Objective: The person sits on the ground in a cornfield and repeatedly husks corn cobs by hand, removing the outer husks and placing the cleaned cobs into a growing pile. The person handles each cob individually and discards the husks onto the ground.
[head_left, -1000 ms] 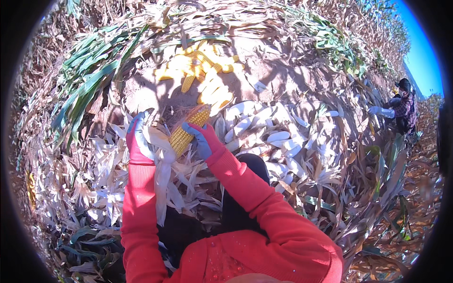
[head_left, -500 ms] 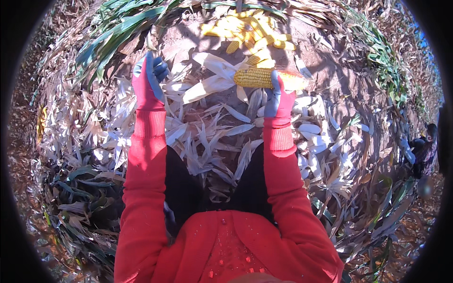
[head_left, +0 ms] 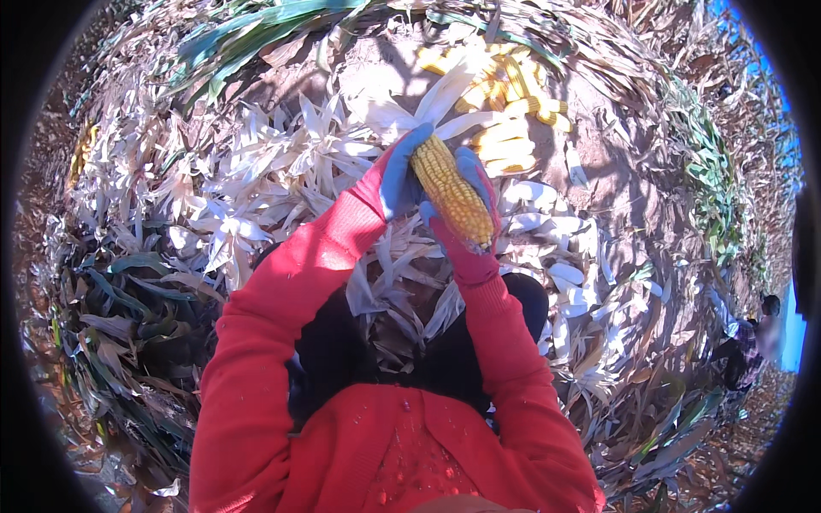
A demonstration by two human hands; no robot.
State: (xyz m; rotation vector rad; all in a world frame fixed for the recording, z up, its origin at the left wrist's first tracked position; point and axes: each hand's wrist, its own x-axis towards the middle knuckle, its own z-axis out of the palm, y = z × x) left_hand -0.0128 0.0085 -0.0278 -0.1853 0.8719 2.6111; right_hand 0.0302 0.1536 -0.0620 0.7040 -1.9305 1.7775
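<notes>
A yellow ear of corn (head_left: 453, 190) is held between my two gloved hands, its bare kernels facing up and its tip pointing down toward me. Pale husk leaves (head_left: 445, 92) are peeled back and fan out beyond its far end. My left hand (head_left: 400, 175), in a grey and pink glove, is closed around the ear's base where the husk joins. Along the ear's right side my right hand (head_left: 479, 190) wraps it, with the thumb on the left side. Parts of the fingers are hidden behind the ear.
A pile of husked yellow ears (head_left: 513, 81) lies on bare soil ahead. Dry husks (head_left: 299, 154) cover the ground to the left and between my knees. Pale elongated pieces (head_left: 564, 274) lie right. Green stalks (head_left: 248, 34) arc behind. Another person (head_left: 748, 342) is at far right.
My left hand has come from the left and taken hold of the ear's base. The ear has turned from lying crosswise to pointing its tip toward me, and my right hand moved left with it.
</notes>
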